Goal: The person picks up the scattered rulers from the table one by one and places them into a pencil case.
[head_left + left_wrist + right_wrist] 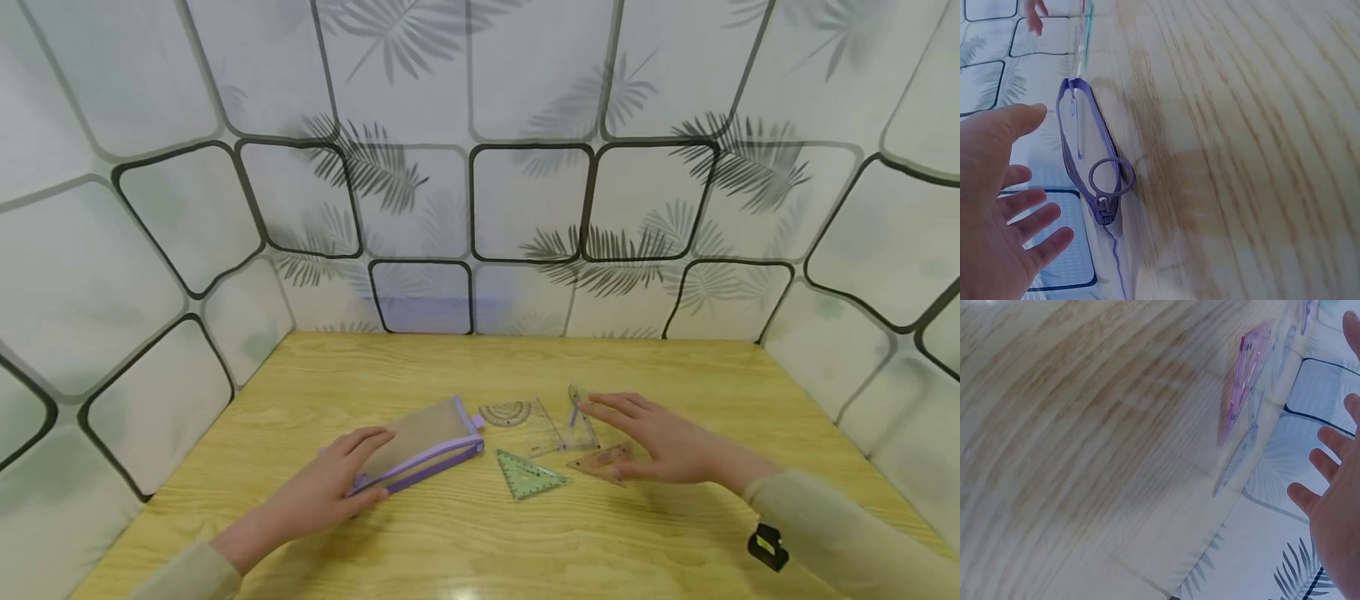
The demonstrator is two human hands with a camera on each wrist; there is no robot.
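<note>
A pouch (431, 433) with purple zip edging lies on the table, left of centre. In the left wrist view its zip has a round ring pull (1112, 177). My left hand (330, 483) is over the pouch's left end, fingers spread and holding nothing; the left wrist view shows it apart from the pouch. My right hand (660, 442) hovers with loose, spread fingers over a pinkish set square (603, 461). Left of that hand lie a green set square (528, 477), a clear protractor (506, 413) and overlapping clear drawing pieces (551, 437), hard to tell apart.
Pale patterned sheeting (532, 200) stands behind the wooden table (465, 542) and along both sides. A small black and yellow object (768, 547) shows beside the right sleeve (832, 525).
</note>
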